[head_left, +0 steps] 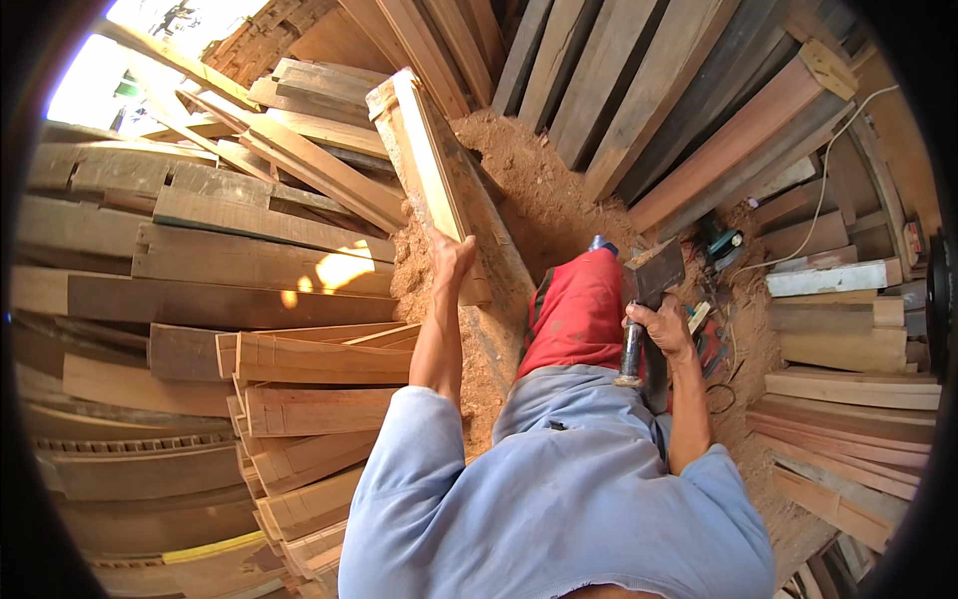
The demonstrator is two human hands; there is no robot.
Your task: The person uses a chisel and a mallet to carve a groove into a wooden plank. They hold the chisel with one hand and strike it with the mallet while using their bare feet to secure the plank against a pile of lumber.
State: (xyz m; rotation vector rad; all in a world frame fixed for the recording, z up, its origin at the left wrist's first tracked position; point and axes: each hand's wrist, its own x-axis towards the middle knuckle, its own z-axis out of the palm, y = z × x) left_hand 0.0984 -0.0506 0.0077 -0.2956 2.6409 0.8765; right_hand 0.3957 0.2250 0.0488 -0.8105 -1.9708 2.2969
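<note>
My left hand (451, 258) is closed on the near end of a long pale narrow board (429, 150), which lies along a worn wooden beam (490, 332) sloping away from me. My right hand (661, 324) grips the dark tubular handle of a tool with a broad, blocky metal head (655, 270), perhaps a hatchet or hammer, held upright over my right thigh. My red-trousered leg (574, 309) is beside the beam.
Stacked planks (254, 260) fill the left, with shorter cut boards (319, 409) near my left arm. Timbers (639, 110) lean at the back, above sawdust (519, 160). A teal power tool (722, 243), a pale cord (818, 215) and more stacked wood (840, 349) are at the right.
</note>
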